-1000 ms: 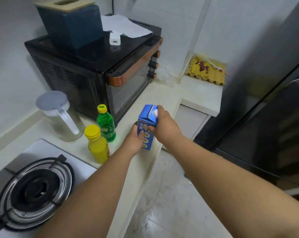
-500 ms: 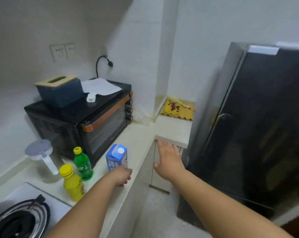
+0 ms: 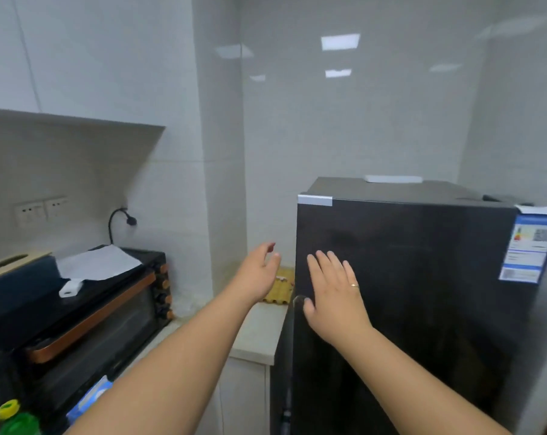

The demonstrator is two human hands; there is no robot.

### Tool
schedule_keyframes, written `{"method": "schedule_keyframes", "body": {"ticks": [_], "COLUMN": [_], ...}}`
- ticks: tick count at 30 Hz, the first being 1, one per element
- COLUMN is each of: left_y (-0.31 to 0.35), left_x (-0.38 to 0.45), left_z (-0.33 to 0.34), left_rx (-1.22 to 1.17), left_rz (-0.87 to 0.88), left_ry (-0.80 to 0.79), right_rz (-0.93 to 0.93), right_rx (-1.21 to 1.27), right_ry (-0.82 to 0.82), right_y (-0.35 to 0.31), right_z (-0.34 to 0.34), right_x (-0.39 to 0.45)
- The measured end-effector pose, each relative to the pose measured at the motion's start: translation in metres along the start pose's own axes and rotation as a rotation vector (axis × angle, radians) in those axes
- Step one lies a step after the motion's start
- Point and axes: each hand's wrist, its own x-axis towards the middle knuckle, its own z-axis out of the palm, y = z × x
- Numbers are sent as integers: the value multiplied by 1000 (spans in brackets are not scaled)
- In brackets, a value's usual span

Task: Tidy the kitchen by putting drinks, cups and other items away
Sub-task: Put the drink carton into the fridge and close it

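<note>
R hand (image 3: pixel 335 296) flat on fridge door (image 3: pixel 422 309), L hand (image 3: pixel 259 274) open beside

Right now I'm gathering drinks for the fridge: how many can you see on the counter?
2 for certain: a green bottle with a yellow cap at the bottom left corner, and a blue carton just right of it, partly behind the left forearm. More may sit below the frame.

Tall glossy black fridge (image 3: pixel 407 293), blue-and-white label (image 3: pixel 529 249) at its corner. Boxy black oven (image 3: pixel 87 324) trimmed in copper-orange. Blue milk carton (image 3: pixel 88 398), green bottle with yellow cap (image 3: pixel 8 409), yellow egg tray (image 3: pixel 281 288), pale cream surface (image 3: pixel 259 334).
</note>
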Motion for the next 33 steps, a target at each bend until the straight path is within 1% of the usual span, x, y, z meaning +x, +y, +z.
{"method": "schedule_keyframes", "body": {"ticks": [3, 6, 9, 14, 20, 25, 30, 33], "left_y": [45, 76, 88, 75, 65, 53, 45, 41], "left_x": [39, 71, 91, 115, 115, 113, 110, 97], "left_z": [10, 21, 33, 52, 65, 69, 67, 66], "left_rx": [-75, -180, -249, -322, -519, -523, -564, -569], "left_rz": [28, 17, -32, -165, -212, -197, -166, -142], "left_ry": [7, -7, 4, -12, -51, 40, 27, 21], "right_rz": [26, 46, 49, 71, 104, 137, 172, 191], "right_rx": [-39, -23, -22, -35, -41, -75, -81, -91], "right_ry": [-16, -50, -42, -40, -51, -67, -91, -79], "right_y": [33, 46, 53, 59, 61, 56, 54, 46], "right_z": [-4, 0, 2, 7, 18, 26, 27, 29], "right_x": [2, 6, 21, 34, 41, 41, 38, 27]}}
